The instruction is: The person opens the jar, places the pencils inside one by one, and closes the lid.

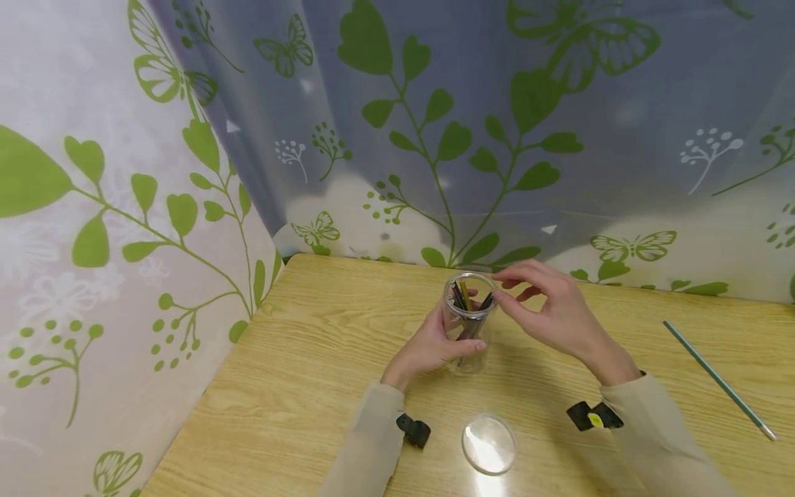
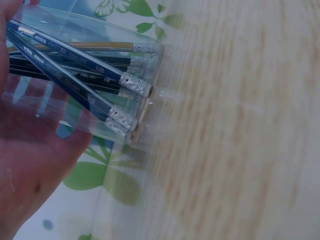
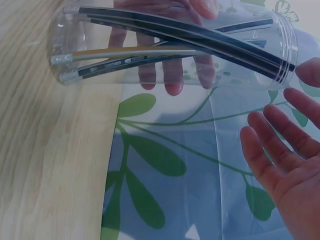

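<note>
A clear plastic jar (image 1: 470, 364) stands near the back of the table, its mouth uncovered. My left hand (image 1: 431, 343) grips its side, the thumb across the front and the fingers behind, seen through the wall in the right wrist view. Several dark pencils (image 3: 190, 36) and one yellow pencil (image 3: 125, 52) lean inside, eraser ends down at the base. My right hand (image 1: 555, 314) is at the right of the rim, its thumb right by the jar's mouth and a pencil end. In the right wrist view its other fingers (image 3: 260, 142) extend loosely, nothing held.
In front of the jar a round clear lid (image 1: 488, 444) lies flat on the wooden table (image 1: 298, 331). A teal pencil (image 1: 717, 379) lies at an angle on the right. Behind the table hangs a leaf-patterned curtain (image 1: 410, 186), with a matching covering on the left.
</note>
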A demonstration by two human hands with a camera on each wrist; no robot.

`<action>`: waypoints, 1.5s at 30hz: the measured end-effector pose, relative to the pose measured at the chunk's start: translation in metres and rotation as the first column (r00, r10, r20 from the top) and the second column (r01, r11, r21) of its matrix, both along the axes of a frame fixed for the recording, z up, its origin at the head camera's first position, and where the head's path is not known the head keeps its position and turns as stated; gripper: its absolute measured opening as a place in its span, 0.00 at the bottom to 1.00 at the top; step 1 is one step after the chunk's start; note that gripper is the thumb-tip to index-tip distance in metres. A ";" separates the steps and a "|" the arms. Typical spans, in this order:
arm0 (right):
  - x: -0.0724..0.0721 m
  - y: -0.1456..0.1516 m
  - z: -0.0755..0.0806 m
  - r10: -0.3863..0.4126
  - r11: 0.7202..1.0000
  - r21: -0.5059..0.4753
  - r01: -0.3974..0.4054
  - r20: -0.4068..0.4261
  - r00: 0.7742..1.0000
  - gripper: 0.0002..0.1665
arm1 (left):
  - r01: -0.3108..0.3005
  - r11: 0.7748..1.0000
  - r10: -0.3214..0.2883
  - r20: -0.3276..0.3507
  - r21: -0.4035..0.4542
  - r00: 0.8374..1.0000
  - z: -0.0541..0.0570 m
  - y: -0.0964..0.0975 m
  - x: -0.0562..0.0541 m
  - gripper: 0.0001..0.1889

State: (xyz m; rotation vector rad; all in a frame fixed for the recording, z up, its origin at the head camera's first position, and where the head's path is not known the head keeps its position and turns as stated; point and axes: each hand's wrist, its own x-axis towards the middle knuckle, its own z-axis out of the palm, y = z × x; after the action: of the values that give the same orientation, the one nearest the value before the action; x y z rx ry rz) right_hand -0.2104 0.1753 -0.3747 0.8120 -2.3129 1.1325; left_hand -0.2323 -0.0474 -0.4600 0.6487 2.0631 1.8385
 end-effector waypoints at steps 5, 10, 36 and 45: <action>0.004 0.009 -0.004 -0.007 1.000 -0.007 0.007 -0.024 1.000 0.18 | -0.011 1.000 0.011 -0.003 0.001 1.000 -0.001 0.000 0.000 0.44; 0.010 0.020 -0.009 -0.050 0.999 0.012 0.050 -0.025 0.998 0.19 | -0.002 1.000 0.003 -0.029 0.019 1.000 -0.001 0.001 0.000 0.43; 0.041 0.091 -0.041 -0.239 0.971 -0.012 0.240 0.066 0.969 0.20 | 0.000 1.000 0.000 -0.022 0.020 1.000 0.000 0.001 0.001 0.42; 0.051 0.119 -0.056 -0.303 0.951 -0.026 0.308 0.121 0.945 0.20 | 0.008 1.000 -0.008 -0.023 0.026 1.000 0.002 0.001 0.001 0.42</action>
State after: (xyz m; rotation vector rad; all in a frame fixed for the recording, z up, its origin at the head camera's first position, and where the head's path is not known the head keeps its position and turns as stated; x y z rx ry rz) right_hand -0.1594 0.2944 -0.4306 0.3599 -2.3925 1.1098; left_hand -0.2314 -0.0463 -0.4585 0.6866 2.0504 1.8653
